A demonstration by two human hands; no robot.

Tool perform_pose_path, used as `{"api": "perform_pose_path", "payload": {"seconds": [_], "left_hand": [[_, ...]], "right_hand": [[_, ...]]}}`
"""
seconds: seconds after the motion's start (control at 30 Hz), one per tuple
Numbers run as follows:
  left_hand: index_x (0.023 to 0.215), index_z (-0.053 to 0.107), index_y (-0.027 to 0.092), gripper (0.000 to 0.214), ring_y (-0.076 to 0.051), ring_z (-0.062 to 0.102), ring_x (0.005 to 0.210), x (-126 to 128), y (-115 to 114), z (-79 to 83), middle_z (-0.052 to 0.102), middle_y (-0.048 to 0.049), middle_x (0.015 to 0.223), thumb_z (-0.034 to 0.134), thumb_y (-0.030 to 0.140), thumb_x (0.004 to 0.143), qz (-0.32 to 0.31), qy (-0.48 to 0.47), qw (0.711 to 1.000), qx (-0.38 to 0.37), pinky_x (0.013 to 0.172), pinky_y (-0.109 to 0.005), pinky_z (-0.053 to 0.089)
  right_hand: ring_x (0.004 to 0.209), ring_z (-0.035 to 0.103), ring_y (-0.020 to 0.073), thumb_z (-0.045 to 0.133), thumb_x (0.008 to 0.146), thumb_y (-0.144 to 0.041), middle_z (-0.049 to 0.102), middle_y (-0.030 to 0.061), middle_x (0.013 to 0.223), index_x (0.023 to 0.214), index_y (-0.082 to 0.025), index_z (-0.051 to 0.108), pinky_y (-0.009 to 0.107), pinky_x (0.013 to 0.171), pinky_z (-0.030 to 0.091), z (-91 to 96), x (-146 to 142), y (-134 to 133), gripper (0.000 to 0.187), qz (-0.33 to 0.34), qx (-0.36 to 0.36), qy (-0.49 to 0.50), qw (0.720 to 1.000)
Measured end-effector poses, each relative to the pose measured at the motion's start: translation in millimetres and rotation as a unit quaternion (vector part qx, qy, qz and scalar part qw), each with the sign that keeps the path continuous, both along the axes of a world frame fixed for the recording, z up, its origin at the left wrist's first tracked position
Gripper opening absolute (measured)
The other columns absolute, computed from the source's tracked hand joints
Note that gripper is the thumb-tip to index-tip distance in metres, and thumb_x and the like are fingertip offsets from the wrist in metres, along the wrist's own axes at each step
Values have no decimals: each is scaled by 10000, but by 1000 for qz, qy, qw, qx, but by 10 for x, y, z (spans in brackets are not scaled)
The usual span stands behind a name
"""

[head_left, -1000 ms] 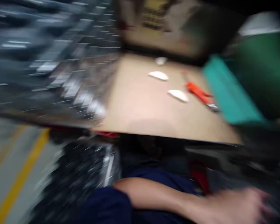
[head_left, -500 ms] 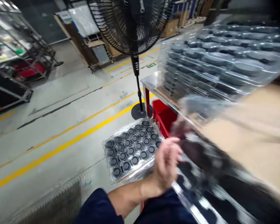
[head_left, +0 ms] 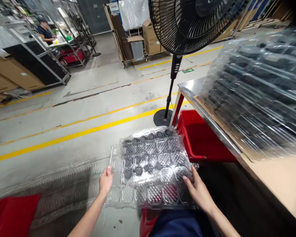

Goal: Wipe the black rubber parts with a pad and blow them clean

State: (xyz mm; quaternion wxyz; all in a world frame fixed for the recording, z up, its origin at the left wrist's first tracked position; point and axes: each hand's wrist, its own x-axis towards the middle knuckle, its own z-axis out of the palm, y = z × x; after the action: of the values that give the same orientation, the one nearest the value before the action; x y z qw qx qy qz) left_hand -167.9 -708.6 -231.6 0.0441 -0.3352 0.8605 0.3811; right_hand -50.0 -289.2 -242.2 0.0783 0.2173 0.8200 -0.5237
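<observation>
Head view: the left hand [head_left: 106, 180] and right hand [head_left: 199, 191] grasped opposite sides of a clear blister tray [head_left: 140, 194] at 6 o'clock, overlapping black round parts [head_left: 168, 132]. At 3 o'clock, a metal-edged counter [head_left: 189, 86] carried stacked clear trays [head_left: 259, 89]. A black pedestal fan [head_left: 184, 36] stood at 1 o'clock on yellow-striped floor [head_left: 113, 98]; a co-worker [head_left: 45, 33] was at 10 o'clock.

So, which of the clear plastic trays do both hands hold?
The clear tray held by its sides between left hand and right hand. It overlaps the tray with black round parts below; the stacked trays are on the table.
</observation>
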Motion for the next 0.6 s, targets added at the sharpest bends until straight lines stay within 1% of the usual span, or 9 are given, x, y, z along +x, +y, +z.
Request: {"api": "perform_pose_path", "payload": {"seconds": [0.03, 0.1, 0.2, 0.3, 0.37, 0.43, 0.5, 0.6], "left_hand": [[733, 601, 188, 346, -201, 568, 645, -22, -55, -96, 575, -10, 627, 478, 357, 1008, 1, -17, 1000, -8, 676, -308, 437], [771, 612, 165, 368, -156, 550, 622, -97, -111, -257, 573, 15, 655, 507, 400, 1033, 0, -47, 999, -20, 695, -298, 459], [903, 651, 141, 421, -127, 581, 635, -243, -82, -396, 616, 18, 731, 508, 511, 1044, -2, -71, 997, -25, 712, -302, 511], [1058, 671, 132, 426, -136, 643, 705, -372, 30, -426, 679, -14, 841, 519, 530, 1039, -4, -82, 996, -36, 740, -321, 559], [1111, 673, 130, 401, -150, 675, 783, -434, 116, -415, 701, -38, 929, 563, 507, 1026, -9, -86, 995, -51, 774, -340, 583], [1147, 669, 130, 375, -168, 691, 865, -486, 194, -398, 706, -59, 1021, 603, 473, 1011, -18, -87, 994, -70, 804, -357, 598], [1179, 664, 132, 362, -187, 694, 931, -535, 262, -385, 700, -72, 1093, 623, 446, 1004, -30, -84, 992, -92, 833, -375, 605], [1233, 651, 141, 365, -215, 686, 1022, -605, 355, -391, 681, -90, 1189, 639, 419, 997, -57, -61, 988, -134, 885, -409, 602]], "right_hand": [[1340, 575, 332, 442, 963, -597, 426, 195, 1591, 1622, -172, 213, 505, 1181, 443, -149, -78, -9, 818, 4, 3, -8, 1000], [1346, 571, 324, 419, 975, -554, 435, 201, 1583, 1596, -156, 248, 488, 1193, 424, -349, -199, 23, 757, 12, 13, -15, 1000], [1348, 564, 342, 379, 995, -549, 506, 219, 1515, 1546, -127, 338, 502, 1192, 408, -463, -359, 136, 695, 20, 38, -23, 999], [1396, 518, 329, 370, 995, -553, 507, 210, 1513, 1528, -119, 381, 481, 1206, 385, -511, -502, 235, 688, 29, 59, -18, 998], [1431, 482, 291, 362, 997, -542, 477, 185, 1548, 1541, -128, 372, 434, 1218, 374, -558, -573, 278, 684, 39, 67, -9, 997], [1441, 468, 269, 357, 1003, -523, 481, 167, 1549, 1548, -138, 374, 407, 1218, 374, -621, -631, 313, 668, 49, 78, -2, 996], [1440, 464, 277, 371, 1003, -493, 503, 163, 1529, 1536, -151, 404, 416, 1213, 379, -693, -694, 348, 635, 57, 98, 3, 994], [1413, 478, 322, 428, 985, -444, 534, 191, 1487, 1500, -141, 458, 455, 1193, 393, -799, -814, 411, 599, 68, 133, 11, 989]]}}
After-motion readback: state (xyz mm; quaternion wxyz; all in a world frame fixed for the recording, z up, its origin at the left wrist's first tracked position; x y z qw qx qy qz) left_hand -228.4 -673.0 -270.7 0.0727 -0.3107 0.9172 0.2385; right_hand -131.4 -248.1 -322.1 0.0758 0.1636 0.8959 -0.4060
